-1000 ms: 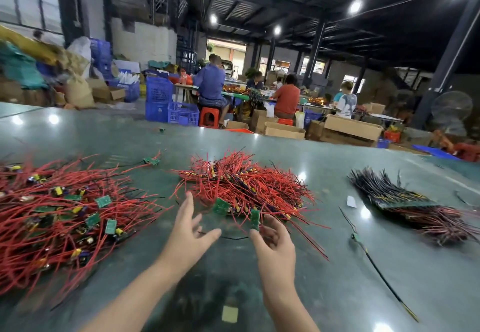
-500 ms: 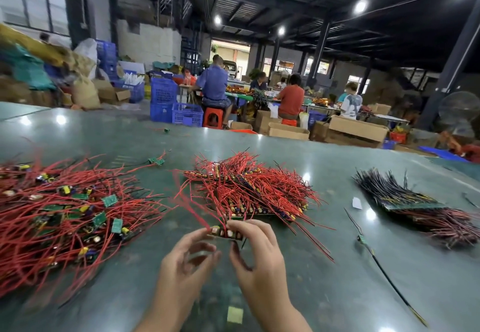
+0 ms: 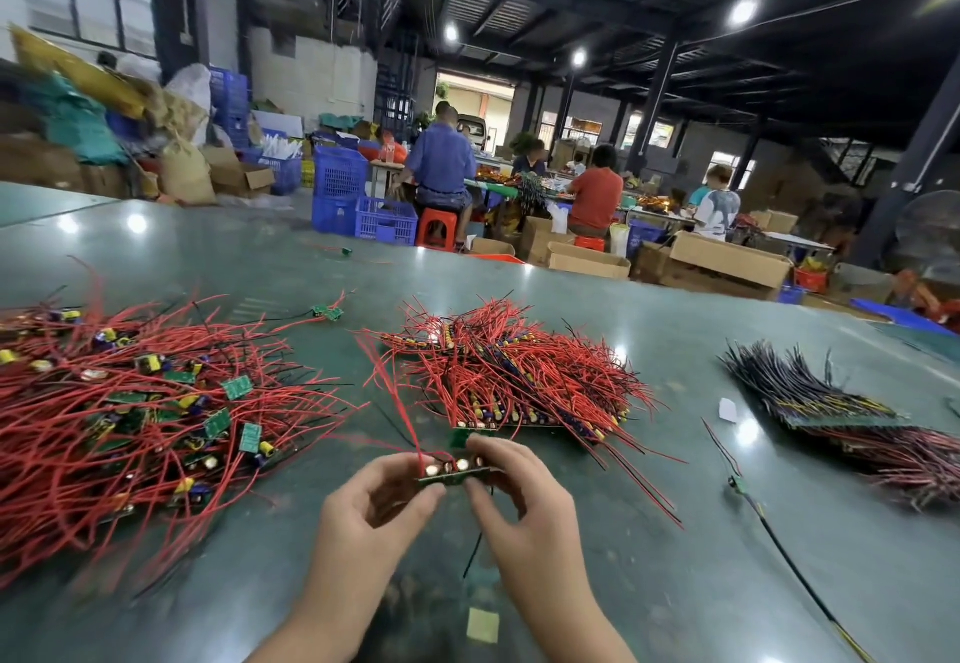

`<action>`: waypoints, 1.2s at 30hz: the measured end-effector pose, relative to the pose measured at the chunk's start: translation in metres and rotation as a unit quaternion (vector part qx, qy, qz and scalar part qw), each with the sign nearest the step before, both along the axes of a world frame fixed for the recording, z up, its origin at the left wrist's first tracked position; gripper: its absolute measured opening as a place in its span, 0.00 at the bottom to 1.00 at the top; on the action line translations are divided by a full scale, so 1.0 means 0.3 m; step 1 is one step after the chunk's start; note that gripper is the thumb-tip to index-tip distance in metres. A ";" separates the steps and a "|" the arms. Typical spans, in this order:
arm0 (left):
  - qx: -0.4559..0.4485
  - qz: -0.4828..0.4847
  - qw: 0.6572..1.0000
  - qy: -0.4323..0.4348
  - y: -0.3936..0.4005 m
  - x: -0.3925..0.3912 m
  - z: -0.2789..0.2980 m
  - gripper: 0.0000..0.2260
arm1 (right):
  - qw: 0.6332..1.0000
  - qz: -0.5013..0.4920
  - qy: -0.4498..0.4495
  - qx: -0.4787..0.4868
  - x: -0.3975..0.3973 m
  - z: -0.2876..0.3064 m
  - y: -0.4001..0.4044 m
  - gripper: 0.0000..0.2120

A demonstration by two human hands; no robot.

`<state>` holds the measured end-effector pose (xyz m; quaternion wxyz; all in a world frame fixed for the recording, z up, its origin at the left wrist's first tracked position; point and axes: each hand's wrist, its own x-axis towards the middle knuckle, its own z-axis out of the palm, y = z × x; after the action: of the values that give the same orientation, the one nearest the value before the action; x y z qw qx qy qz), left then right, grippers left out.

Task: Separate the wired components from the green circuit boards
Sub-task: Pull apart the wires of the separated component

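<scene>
Head view, the only one. Left hand (image 3: 370, 517) and right hand (image 3: 524, 512) raised together just above the green table (image 3: 675, 584), each pinching one end of a short strip of green circuit board (image 3: 454, 475) between thumb and fingertips. Held edge-on between the two grips, capacitor tops facing up, red wires (image 3: 400, 402) trailing up and away to the left. Probably gripped at both ends so as to flex or snap the strip apart along a joint, one wired piece per side; a judgement only.

Directly beyond the hands, the middle pile (image 3: 509, 376) of red-wired boards, apparently the supply, within easy reach. Out to the left of the left hand, a broad loose heap (image 3: 130, 413) of red wires with small single green boards, likely pieces already parted. Well off to the right of the right hand, a bundle of dark wires (image 3: 810, 397) on a longer board. Between that bundle and the right hand, a lone black lead (image 3: 769, 532) on the table.

Hard to make out: the strip's underside, and where any break line runs, hidden by thumbs and fingers. A thin dark wire hanging under the right hand, origin unclear. Left heap blurred and cut off by the frame edge. Small pale tag (image 3: 483, 625) near the wrists, nature unknown.
</scene>
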<state>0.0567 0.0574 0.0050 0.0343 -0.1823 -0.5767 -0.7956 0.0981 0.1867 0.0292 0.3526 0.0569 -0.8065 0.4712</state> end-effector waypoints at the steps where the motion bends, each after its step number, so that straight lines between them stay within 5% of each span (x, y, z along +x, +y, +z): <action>1: -0.005 -0.003 1.000 0.000 0.000 0.001 0.000 0.12 | 1.000 -0.003 -0.008 0.011 -0.002 -0.001 0.005 0.18; 8: -0.050 0.048 0.996 0.065 -0.006 0.003 0.016 0.12 | 0.991 -0.039 0.034 0.126 -0.001 -0.006 -0.007 0.07; 22: -0.043 0.155 0.979 0.121 0.015 0.005 0.006 0.10 | 0.982 -0.111 0.123 0.089 -0.017 -0.043 -0.050 0.06; 27: -0.031 0.182 0.982 0.028 -0.010 -0.031 0.009 0.13 | 0.973 -0.204 0.102 0.030 -0.011 -0.009 0.027 0.09; 30: -0.029 0.129 0.989 -0.066 -0.022 -0.062 0.003 0.26 | 0.979 -0.169 0.076 -0.089 -0.010 -0.001 0.047 0.16; 33: -0.011 0.065 0.993 -0.102 -0.004 -0.053 0.006 0.36 | 0.983 -0.131 0.098 -0.084 -0.010 0.003 0.031 0.17; 36: -0.027 0.057 0.993 -0.097 0.013 -0.038 0.011 0.19 | 0.989 -0.065 0.103 -0.078 -0.011 -0.007 0.011 0.17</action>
<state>0.0452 0.0613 0.0083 0.0182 -0.0720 -0.6083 -0.7902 0.0947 0.1900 0.0269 0.4669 0.0243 -0.7285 0.5006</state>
